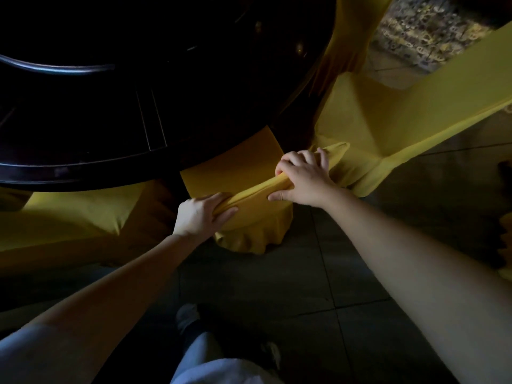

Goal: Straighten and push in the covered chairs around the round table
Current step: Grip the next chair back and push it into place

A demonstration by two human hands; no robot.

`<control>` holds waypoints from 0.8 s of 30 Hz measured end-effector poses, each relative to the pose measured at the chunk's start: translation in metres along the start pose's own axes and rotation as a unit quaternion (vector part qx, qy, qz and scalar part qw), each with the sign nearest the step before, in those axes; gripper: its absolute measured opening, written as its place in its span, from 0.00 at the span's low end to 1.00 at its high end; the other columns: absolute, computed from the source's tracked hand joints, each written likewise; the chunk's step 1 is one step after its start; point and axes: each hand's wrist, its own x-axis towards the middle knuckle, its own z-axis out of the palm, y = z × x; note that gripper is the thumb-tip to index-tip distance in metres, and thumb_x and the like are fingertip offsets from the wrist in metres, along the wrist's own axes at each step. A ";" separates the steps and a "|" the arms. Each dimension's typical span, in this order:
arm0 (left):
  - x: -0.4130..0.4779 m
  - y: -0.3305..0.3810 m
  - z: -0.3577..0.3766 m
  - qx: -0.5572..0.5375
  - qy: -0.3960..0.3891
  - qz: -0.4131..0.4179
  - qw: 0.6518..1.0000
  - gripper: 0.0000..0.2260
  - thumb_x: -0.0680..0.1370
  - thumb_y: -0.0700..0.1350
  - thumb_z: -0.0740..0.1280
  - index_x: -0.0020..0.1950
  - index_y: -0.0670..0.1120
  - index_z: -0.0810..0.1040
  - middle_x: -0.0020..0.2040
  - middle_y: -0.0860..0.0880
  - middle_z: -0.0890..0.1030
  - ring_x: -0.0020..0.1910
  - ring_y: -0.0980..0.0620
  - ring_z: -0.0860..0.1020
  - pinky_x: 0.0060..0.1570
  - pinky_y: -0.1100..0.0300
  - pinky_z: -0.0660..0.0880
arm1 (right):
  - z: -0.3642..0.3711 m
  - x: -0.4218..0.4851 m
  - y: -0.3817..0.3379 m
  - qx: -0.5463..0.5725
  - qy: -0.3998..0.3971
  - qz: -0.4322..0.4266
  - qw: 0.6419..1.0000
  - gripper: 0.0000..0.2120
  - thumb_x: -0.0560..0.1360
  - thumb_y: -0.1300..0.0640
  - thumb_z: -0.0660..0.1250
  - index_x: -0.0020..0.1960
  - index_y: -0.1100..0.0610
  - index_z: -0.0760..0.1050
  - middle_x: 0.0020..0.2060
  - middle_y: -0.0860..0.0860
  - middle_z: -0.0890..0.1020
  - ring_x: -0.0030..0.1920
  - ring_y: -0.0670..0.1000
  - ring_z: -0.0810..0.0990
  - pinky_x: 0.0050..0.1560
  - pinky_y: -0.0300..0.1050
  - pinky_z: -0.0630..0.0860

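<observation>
With left hand (pixel 202 214) and right hand (pixel 304 178), gripping the top edge of the covered chair (pixel 230 167), fingers curled over its yellow fabric, both arms reaching forward. Holding it with seat partly under the near rim of the round table (pixel 110 164).

neighbouring chairs (pixel 388 112) flanking, tiled floor (pixel 332 273) open
</observation>
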 end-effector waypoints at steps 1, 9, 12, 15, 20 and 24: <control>0.007 -0.003 0.001 0.000 0.005 -0.002 1.000 0.23 0.74 0.62 0.58 0.55 0.48 0.80 0.41 0.48 0.84 0.33 0.49 0.82 0.33 0.64 0.71 | -0.001 0.008 0.003 -0.002 0.002 0.000 1.000 0.30 0.65 0.26 0.59 0.57 0.45 0.69 0.66 0.49 0.67 0.70 0.57 0.57 0.69 0.64 0.41; 0.051 -0.020 0.004 -0.009 0.001 -0.006 1.000 0.27 0.74 0.64 0.56 0.55 0.45 0.80 0.43 0.45 0.84 0.34 0.46 0.82 0.32 0.57 0.77 | -0.008 0.051 0.019 -0.010 0.014 0.001 1.000 0.31 0.65 0.25 0.58 0.56 0.45 0.70 0.65 0.48 0.68 0.69 0.57 0.59 0.69 0.63 0.42; 0.060 -0.025 0.004 -0.022 -0.002 0.006 1.000 0.32 0.75 0.69 0.50 0.54 0.45 0.80 0.42 0.47 0.84 0.32 0.48 0.81 0.31 0.60 0.75 | -0.012 0.057 0.022 -0.004 0.008 0.009 1.000 0.31 0.64 0.25 0.58 0.56 0.45 0.69 0.65 0.48 0.68 0.69 0.56 0.59 0.69 0.63 0.41; 0.063 -0.028 0.004 -0.030 -0.013 0.011 0.999 0.30 0.75 0.67 0.53 0.54 0.46 0.80 0.42 0.46 0.84 0.32 0.49 0.82 0.31 0.63 0.73 | -0.016 0.059 0.022 0.003 -0.009 0.009 1.000 0.31 0.64 0.25 0.58 0.57 0.45 0.68 0.65 0.47 0.68 0.68 0.56 0.59 0.69 0.63 0.40; 0.065 -0.032 0.004 -0.022 -0.040 0.002 0.999 0.24 0.73 0.66 0.58 0.56 0.50 0.79 0.45 0.49 0.84 0.35 0.53 0.82 0.31 0.65 0.73 | -0.019 0.056 0.021 0.006 -0.021 0.018 1.000 0.32 0.64 0.24 0.57 0.58 0.45 0.68 0.65 0.46 0.67 0.68 0.54 0.59 0.70 0.62 0.40; 0.066 -0.034 0.005 -0.024 -0.076 -0.008 0.997 0.25 0.70 0.67 0.62 0.60 0.54 0.77 0.50 0.52 0.83 0.39 0.54 0.82 0.34 0.66 0.72 | -0.026 0.056 0.015 0.024 -0.041 0.033 0.998 0.30 0.64 0.28 0.64 0.59 0.44 0.69 0.65 0.46 0.68 0.69 0.54 0.59 0.70 0.62 0.40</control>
